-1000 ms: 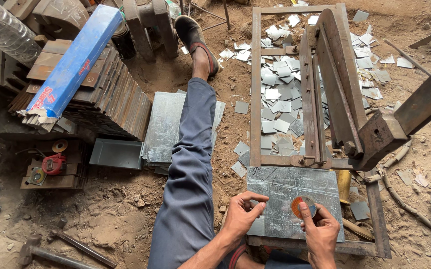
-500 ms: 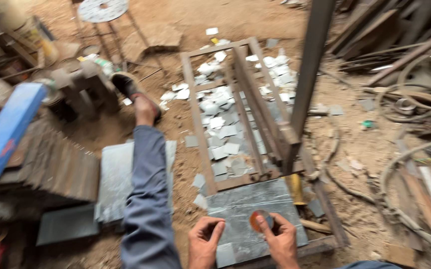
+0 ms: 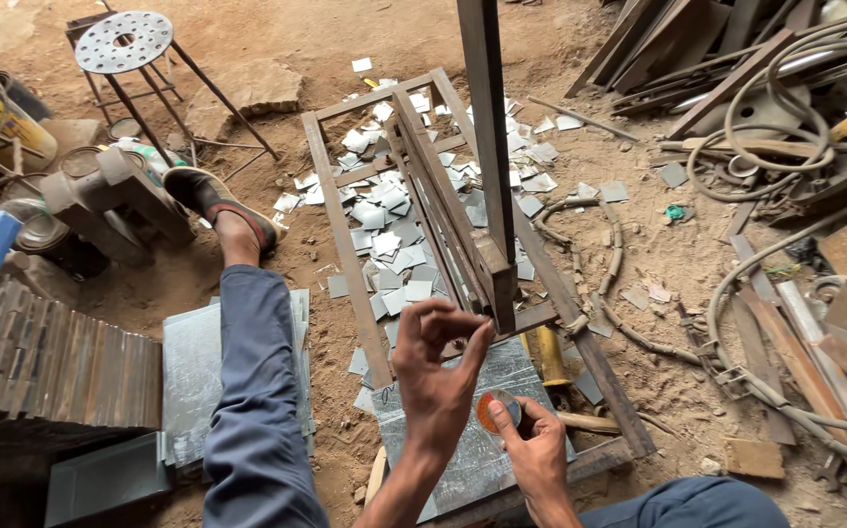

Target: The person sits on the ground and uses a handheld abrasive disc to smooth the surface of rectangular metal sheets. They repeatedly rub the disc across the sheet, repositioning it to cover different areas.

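Observation:
My left hand (image 3: pixel 438 367) is raised above a grey galvanised sheet (image 3: pixel 524 370), its fingers curled and apart with nothing visible in them, close to the lower end of an upright steel lever bar (image 3: pixel 487 127). My right hand (image 3: pixel 538 452) presses a small round orange-and-grey disc (image 3: pixel 495 411) flat on the sheet with thumb and fingertips. The sheet lies across the near end of a long rusty steel frame (image 3: pixel 343 244) on the dirt floor. Several cut square metal pieces (image 3: pixel 384 210) lie inside and around the frame.
My left leg in blue trousers (image 3: pixel 252 391) stretches forward, the foot in a sandal (image 3: pixel 216 200). Stacked sheets (image 3: pixel 184 376) and rusty plates (image 3: pixel 47 362) lie to the left. A perforated round stool (image 3: pixel 128 41) stands at the back left; hoses and scrap bars (image 3: pixel 785 127) fill the right.
My left hand has lifted off the sheet and curled up near the lever's base. The right hand stays on the disc. The view has swung to the right.

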